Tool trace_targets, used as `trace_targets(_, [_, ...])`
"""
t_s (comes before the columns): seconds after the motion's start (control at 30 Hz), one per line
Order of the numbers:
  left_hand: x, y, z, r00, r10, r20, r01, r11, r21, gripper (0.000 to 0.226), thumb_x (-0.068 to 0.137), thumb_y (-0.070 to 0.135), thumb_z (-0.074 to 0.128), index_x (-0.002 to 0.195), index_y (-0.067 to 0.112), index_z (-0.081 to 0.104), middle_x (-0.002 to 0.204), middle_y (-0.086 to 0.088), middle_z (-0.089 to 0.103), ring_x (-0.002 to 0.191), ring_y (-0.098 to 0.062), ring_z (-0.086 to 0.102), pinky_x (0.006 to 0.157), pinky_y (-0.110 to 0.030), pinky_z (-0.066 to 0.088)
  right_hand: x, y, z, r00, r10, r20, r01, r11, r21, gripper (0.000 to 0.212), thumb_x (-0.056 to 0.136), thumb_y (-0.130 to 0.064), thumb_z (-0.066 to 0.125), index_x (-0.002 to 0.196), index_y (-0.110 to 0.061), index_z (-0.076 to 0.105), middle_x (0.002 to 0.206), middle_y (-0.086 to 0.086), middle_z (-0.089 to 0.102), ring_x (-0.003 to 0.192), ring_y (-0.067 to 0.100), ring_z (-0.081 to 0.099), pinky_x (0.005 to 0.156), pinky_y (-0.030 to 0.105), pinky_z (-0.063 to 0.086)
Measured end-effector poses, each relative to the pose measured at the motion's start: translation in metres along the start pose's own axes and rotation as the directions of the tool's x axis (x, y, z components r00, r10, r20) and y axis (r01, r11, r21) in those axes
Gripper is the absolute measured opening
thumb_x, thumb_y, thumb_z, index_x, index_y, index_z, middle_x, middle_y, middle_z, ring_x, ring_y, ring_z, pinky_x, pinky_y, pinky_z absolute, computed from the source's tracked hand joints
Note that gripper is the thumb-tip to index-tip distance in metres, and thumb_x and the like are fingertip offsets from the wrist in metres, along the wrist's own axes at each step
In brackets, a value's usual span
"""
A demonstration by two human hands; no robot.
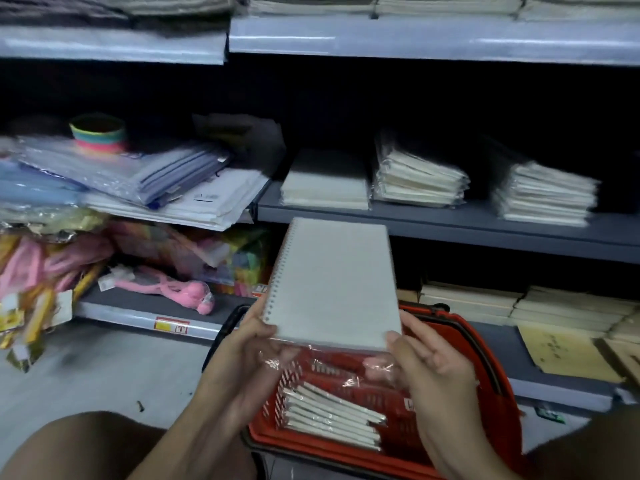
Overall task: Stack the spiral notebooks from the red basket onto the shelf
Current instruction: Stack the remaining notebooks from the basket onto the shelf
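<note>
Both hands hold one white spiral notebook (334,282) up above the red basket (498,386), its wire binding along the left edge and its far end tipped toward the shelf (485,221). The left hand (252,344) grips the near left corner, thumb on top of the cover and fingers curled beneath. The right hand (427,358) pinches the near right corner, thumb against the edge, the other fingers loosely spread behind. The notebook sits in a clear plastic sleeve (311,355) whose loose end hangs crumpled below the near edge, between the two hands.

In the basket, low and near, a row of wrapped notebooks (332,415) lies stacked on edge, leaning to the left against the slotted wall. A black handle (221,337) arcs up on the basket's left side.

On the grey shelf beyond the held notebook stand three piles: a low white pile (323,183) on the left, a wrapped pile (419,180) in the middle, and a taller pile (545,194) on the right, each apart from the next. To the far left, a rainbow spring toy (98,133) rests on top of blurred plastic folders (131,171). Below them a pink toy (173,291) lies on the bottom shelf. At the lower right, stacks of cream paper pads (519,303) fill the shelf behind the basket
</note>
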State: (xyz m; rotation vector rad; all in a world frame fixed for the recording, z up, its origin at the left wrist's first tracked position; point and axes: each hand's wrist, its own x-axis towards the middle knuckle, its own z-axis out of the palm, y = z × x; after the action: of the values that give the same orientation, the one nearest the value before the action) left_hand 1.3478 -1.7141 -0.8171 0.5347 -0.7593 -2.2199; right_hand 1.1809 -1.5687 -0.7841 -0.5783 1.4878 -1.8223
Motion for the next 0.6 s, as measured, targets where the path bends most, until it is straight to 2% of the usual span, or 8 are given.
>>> trace_targets(0.13, [0.001,0.008,0.005,0.997,0.05,0.063,-0.045,0.997,-0.068,0.078,0.066,0.0,0.062,0.142,0.012,0.051,0.138,-0.015,0.059,0.109,-0.027,0.067,0.08,-0.036,0.06,0.005,-0.004,0.008,0.998,-0.057,0.012,0.057,0.998,0.003,0.036,0.09,-0.001,0.066,0.113,-0.028,0.067,0.075,0.011,0.078,0.049,0.025,0.067,0.049,0.027,0.058])
trace_targets(0.2, [0.003,0.012,0.005,0.995,0.058,0.077,-0.051,0.995,-0.088,0.077,0.068,-0.001,0.06,0.144,0.012,0.049,0.141,-0.015,0.057,0.115,-0.027,0.065,0.092,-0.039,0.056,0.011,-0.004,0.011,0.996,-0.089,0.01,0.089,0.996,-0.017,0.038,0.09,-0.002,0.067,0.119,-0.026,0.065,0.079,0.011,0.078,0.051,0.025,0.067,0.048,0.027,0.058])
trace_targets(0.3, [0.012,0.022,0.006,0.995,0.056,0.088,-0.047,0.994,-0.103,0.077,0.072,-0.005,0.056,0.146,0.015,0.047,0.146,-0.016,0.053,0.13,-0.031,0.056,0.113,-0.044,0.04,0.028,-0.004,0.018,0.993,-0.115,0.024,0.115,0.993,-0.006,0.041,0.091,-0.001,0.064,0.127,-0.02,0.062,0.088,0.009,0.079,0.06,0.026,0.069,0.049,0.028,0.058])
trace_targets(0.37, [0.024,0.032,0.01,0.993,0.068,0.094,-0.06,0.994,-0.088,0.073,0.079,-0.007,0.049,0.147,0.016,0.045,0.143,-0.015,0.056,0.124,-0.031,0.061,0.118,-0.045,0.032,0.044,-0.005,0.025,0.992,-0.122,0.025,0.123,0.992,-0.01,0.041,0.092,-0.003,0.064,0.13,-0.018,0.061,0.088,0.01,0.078,0.063,0.026,0.069,0.051,0.029,0.058])
trace_targets(0.43, [0.039,0.044,0.016,0.993,0.09,0.08,-0.081,0.991,-0.107,0.065,0.084,-0.008,0.042,0.145,0.013,0.047,0.129,-0.013,0.063,0.094,-0.022,0.072,0.115,-0.043,0.036,0.064,-0.009,0.032,0.992,-0.12,0.028,0.121,0.993,-0.017,0.041,0.093,-0.005,0.064,0.133,-0.016,0.059,0.085,0.013,0.077,0.063,0.025,0.069,0.054,0.03,0.059])
trace_targets(0.47, [0.047,0.05,0.019,0.993,0.098,0.073,-0.09,0.991,-0.101,0.062,0.085,-0.006,0.042,0.143,0.012,0.051,0.123,-0.011,0.064,0.089,-0.019,0.07,0.111,-0.041,0.039,0.075,-0.011,0.035,0.992,-0.118,0.034,0.119,0.993,-0.02,0.041,0.094,-0.006,0.064,0.134,-0.014,0.059,0.085,0.012,0.077,0.063,0.024,0.069,0.056,0.029,0.059])
trace_targets(0.53, [0.063,0.06,0.026,0.991,0.122,0.057,-0.118,0.991,-0.067,0.056,0.083,-0.002,0.05,0.137,0.011,0.058,0.119,-0.006,0.06,0.091,-0.02,0.06,0.099,-0.035,0.049,0.095,-0.016,0.041,0.992,-0.119,0.047,0.121,0.992,-0.033,0.041,0.095,-0.009,0.064,0.135,-0.013,0.059,0.088,0.011,0.078,0.064,0.024,0.071,0.058,0.028,0.058])
trace_targets(0.6, [0.078,0.066,0.031,0.99,0.139,0.015,-0.138,0.988,-0.066,0.049,0.084,-0.001,0.053,0.131,0.007,0.061,0.121,-0.011,0.066,0.101,-0.023,0.066,0.095,-0.033,0.056,0.114,-0.022,0.046,0.991,-0.12,0.057,0.125,0.988,-0.09,0.038,0.096,-0.014,0.064,0.133,-0.013,0.058,0.087,0.011,0.078,0.068,0.024,0.073,0.061,0.028,0.059])
